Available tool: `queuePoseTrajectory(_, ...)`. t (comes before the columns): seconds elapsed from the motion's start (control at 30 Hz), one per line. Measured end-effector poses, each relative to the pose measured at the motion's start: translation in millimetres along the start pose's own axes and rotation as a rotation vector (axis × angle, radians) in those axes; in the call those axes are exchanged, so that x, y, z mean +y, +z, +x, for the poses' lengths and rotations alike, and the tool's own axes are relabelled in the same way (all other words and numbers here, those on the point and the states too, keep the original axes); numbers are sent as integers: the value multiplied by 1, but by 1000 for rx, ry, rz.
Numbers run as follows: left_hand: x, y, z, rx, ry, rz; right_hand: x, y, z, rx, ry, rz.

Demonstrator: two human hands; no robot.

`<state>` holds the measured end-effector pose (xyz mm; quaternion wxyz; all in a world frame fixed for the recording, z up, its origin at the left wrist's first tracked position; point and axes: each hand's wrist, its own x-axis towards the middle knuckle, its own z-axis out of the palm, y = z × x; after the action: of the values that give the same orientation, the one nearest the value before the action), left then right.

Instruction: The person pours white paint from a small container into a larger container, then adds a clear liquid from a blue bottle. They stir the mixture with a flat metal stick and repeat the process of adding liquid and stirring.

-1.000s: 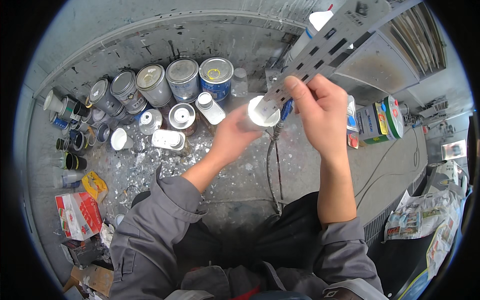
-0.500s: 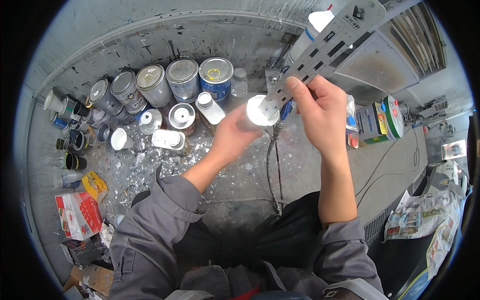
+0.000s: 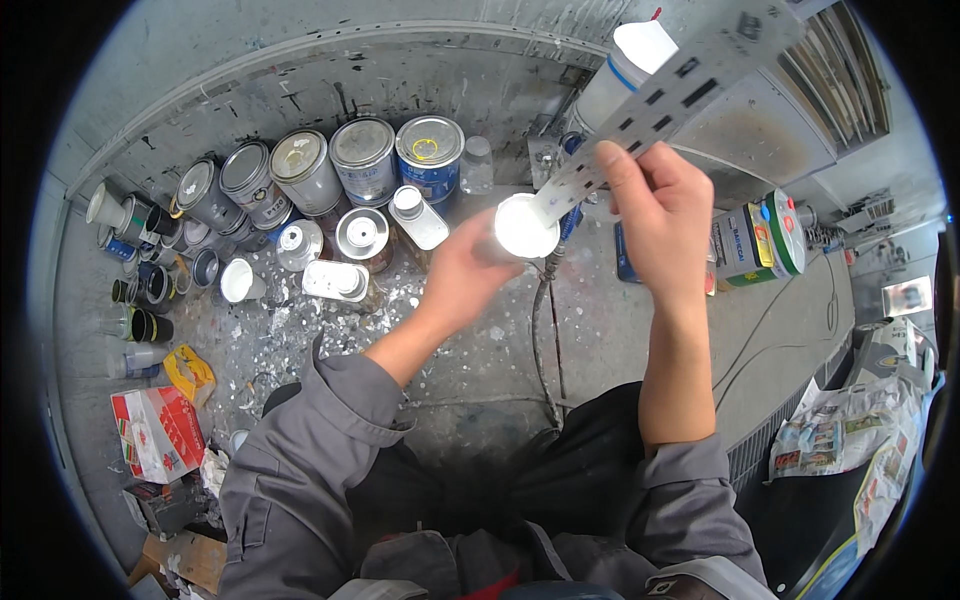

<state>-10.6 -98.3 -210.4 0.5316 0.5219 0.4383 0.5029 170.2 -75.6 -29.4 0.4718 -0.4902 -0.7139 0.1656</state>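
Note:
A small cup of white paint is gripped by my left hand, its fingers wrapped round the wall and its mouth facing up. Between the thumb and fingers of my right hand is a flat, slotted mixing ruler, slanting from the upper right. Its low end reaches into the cup's mouth at the right side; whether the tip is under the paint cannot be seen. Behind the ruler stands a white container with a blue band. A braided hose runs down just right of the cup.
Several paint cans line the wall. Smaller silver tins and a white cup stand before them on the paint-spattered floor. To the right is a large green-rimmed can; newspaper lies lower right, a red-and-white box at left.
My right hand has moved a little to the right, shifting the ruler with it. The left hand and cup have hardly moved.

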Motion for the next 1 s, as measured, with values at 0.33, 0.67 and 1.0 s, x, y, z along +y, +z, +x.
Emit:
queuePoseTrajectory(0.33, -3, 1, -2, -18, -32, 37, -5, 19, -9, -125, -48, 2)
queuePoseTrajectory(0.67, 13, -4, 0, -30, -40, -59, -3, -10, 4, -336, -248, 72)
queuePoseTrajectory(1.0, 1, -3, 2, -18, 45, -14, 6, -14, 8, -235, -125, 91)
